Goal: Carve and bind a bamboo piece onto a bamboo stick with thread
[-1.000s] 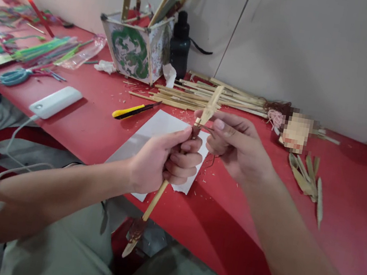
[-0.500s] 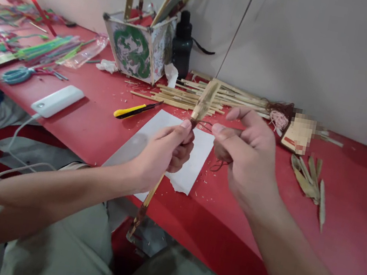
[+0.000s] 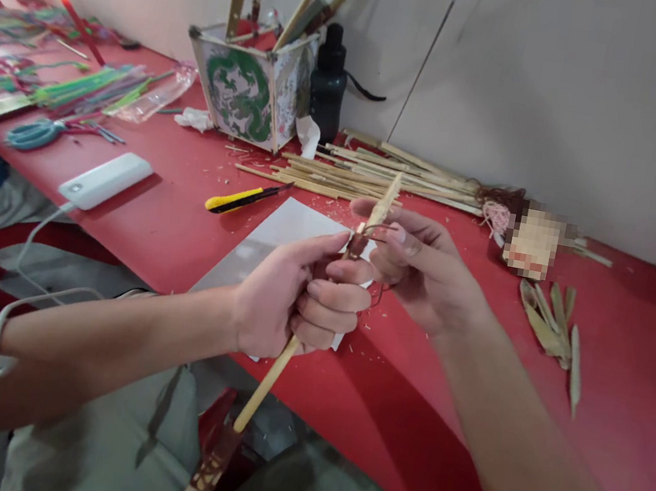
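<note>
My left hand (image 3: 309, 297) is wrapped round a pale wooden stick (image 3: 266, 387), which slants from upper right to lower left. Brown thread (image 3: 357, 244) is wound round the stick just above my left fist, below a pale, leaf-like tip (image 3: 385, 201). Another brown wrapping (image 3: 218, 456) shows near its lower end, over my lap. At the upper wrapping, my right hand (image 3: 420, 262) pinches the loose brown thread between thumb and forefinger. White paper (image 3: 256, 254) lies on the red table (image 3: 172, 210) under my hands.
A yellow cutter (image 3: 238, 200) lies left of the paper, with thin sticks (image 3: 321, 176) behind. A dragon-patterned box (image 3: 240, 95) and black bottle (image 3: 327, 93) stand near the wall. Farther left are a lit red candle (image 3: 80, 28), scissors (image 3: 36, 135) and a white device (image 3: 104, 181). Dried leaves (image 3: 548, 327) lie right.
The stick has turned in my left hand, and its tip now appears narrower. More of its lower end shows. My right hand has moved closer, its fingers now beside the upper wrapping.
</note>
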`<state>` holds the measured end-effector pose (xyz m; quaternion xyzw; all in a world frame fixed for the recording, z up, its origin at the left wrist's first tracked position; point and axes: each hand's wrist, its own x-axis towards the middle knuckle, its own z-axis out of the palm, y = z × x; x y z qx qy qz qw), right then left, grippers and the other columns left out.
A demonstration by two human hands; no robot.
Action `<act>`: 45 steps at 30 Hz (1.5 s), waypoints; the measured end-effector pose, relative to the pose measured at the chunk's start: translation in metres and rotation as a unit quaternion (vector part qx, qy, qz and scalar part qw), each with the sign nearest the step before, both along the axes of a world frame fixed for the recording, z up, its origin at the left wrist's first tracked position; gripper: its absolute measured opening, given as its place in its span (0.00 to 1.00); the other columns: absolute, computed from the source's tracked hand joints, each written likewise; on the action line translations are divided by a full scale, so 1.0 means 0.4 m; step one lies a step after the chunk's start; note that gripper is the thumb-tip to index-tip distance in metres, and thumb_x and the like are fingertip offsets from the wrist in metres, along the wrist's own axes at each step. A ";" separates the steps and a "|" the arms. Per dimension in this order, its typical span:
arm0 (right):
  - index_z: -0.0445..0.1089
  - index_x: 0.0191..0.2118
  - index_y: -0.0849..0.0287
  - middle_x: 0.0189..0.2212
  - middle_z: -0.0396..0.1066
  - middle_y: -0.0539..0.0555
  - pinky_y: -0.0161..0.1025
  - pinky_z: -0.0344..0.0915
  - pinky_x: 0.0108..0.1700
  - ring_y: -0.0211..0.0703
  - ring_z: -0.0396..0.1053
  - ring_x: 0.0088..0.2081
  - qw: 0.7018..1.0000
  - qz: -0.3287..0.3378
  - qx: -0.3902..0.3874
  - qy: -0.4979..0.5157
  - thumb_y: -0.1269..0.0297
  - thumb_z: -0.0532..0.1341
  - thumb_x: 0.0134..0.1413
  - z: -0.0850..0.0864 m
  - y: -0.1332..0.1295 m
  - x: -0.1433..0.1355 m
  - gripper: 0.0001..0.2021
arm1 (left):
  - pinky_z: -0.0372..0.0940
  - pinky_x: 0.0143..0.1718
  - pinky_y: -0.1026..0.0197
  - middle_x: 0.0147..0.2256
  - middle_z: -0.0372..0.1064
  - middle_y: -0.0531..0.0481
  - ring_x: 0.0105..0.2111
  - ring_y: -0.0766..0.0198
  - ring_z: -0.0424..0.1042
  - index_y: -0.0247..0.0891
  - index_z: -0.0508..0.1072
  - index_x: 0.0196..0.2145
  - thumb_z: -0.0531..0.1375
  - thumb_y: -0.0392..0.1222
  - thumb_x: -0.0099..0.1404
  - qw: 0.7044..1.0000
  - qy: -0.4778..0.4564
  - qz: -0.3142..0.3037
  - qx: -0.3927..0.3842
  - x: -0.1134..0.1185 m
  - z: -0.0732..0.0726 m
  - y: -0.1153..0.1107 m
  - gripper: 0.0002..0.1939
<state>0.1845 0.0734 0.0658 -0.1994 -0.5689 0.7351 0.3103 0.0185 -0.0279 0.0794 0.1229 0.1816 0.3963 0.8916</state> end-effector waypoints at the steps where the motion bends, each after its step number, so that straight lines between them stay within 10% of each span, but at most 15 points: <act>1: 0.79 0.42 0.54 0.17 0.48 0.40 0.39 0.38 0.24 0.32 0.39 0.21 1.000 0.003 0.004 0.002 0.53 0.72 0.55 -0.001 0.000 0.000 0.13 | 0.33 0.14 0.69 0.21 0.37 0.62 0.17 0.74 0.31 0.41 0.53 0.28 0.52 0.56 0.75 1.000 -0.001 -0.007 -0.001 0.000 -0.001 0.000 0.22; 7: 0.75 0.28 0.57 0.17 0.54 0.42 0.38 0.38 0.23 0.30 0.41 0.20 0.997 -0.062 0.040 0.000 0.54 0.75 0.50 0.010 -0.010 -0.002 0.14 | 0.42 0.16 0.71 0.21 0.46 0.60 0.17 0.75 0.40 0.39 0.61 0.30 0.58 0.61 0.70 0.992 0.105 0.007 0.063 0.016 0.006 -0.003 0.23; 15: 0.71 0.23 0.57 0.18 0.56 0.44 0.39 0.38 0.23 0.31 0.43 0.20 0.988 -0.132 0.079 -0.019 0.54 0.75 0.51 0.029 -0.016 -0.007 0.18 | 0.49 0.22 0.71 0.29 0.59 0.58 0.21 0.78 0.53 0.38 0.64 0.35 0.66 0.46 0.68 0.921 0.294 0.219 0.134 0.051 -0.016 -0.004 0.15; 25: 0.79 0.40 0.57 0.19 0.47 0.42 0.39 0.40 0.25 0.33 0.41 0.22 0.998 -0.036 0.053 0.005 0.53 0.69 0.58 0.026 0.003 0.018 0.13 | 0.50 0.21 0.71 0.26 0.64 0.55 0.21 0.77 0.55 0.34 0.73 0.39 0.61 0.54 0.72 0.912 0.304 0.210 0.179 0.052 -0.025 -0.005 0.17; 35: 0.73 0.28 0.56 0.19 0.55 0.44 0.38 0.42 0.24 0.32 0.44 0.22 0.993 -0.082 0.081 -0.012 0.54 0.74 0.52 0.023 0.008 0.022 0.14 | 0.48 0.19 0.70 0.21 0.57 0.57 0.18 0.75 0.47 0.35 0.71 0.36 0.57 0.54 0.74 0.949 0.243 0.144 0.140 0.044 -0.011 -0.009 0.18; 45: 0.75 0.28 0.57 0.18 0.54 0.44 0.37 0.44 0.22 0.32 0.45 0.21 0.985 -0.133 0.105 -0.015 0.59 0.71 0.57 0.015 0.007 0.011 0.11 | 0.58 0.22 0.70 0.28 0.65 0.56 0.23 0.75 0.60 0.38 0.67 0.35 0.68 0.49 0.66 0.871 0.374 0.268 0.171 0.050 -0.037 -0.001 0.16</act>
